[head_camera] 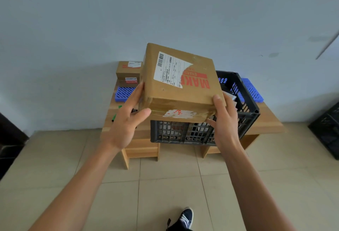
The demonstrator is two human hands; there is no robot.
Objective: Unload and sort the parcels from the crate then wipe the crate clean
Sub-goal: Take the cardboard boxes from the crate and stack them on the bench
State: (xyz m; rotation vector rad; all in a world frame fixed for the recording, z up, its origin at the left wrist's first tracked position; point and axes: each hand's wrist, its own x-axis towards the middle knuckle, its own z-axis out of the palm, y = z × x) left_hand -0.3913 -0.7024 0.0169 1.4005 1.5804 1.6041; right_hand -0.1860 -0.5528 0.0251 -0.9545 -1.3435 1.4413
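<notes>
A brown cardboard parcel with a white shipping label and red print is held up above the black slatted crate. My left hand holds its left side, thumb on the front face. My right hand holds its right front corner, fingers underneath. The crate sits on a low wooden table; more items show inside it behind the parcel, mostly hidden. A smaller brown parcel stands on a blue plastic mat at the table's far left.
A second blue mat lies behind the crate at the right. A green marker lies near the table's left edge. Another black crate stands on the floor at far right. My shoe is on the tiled floor.
</notes>
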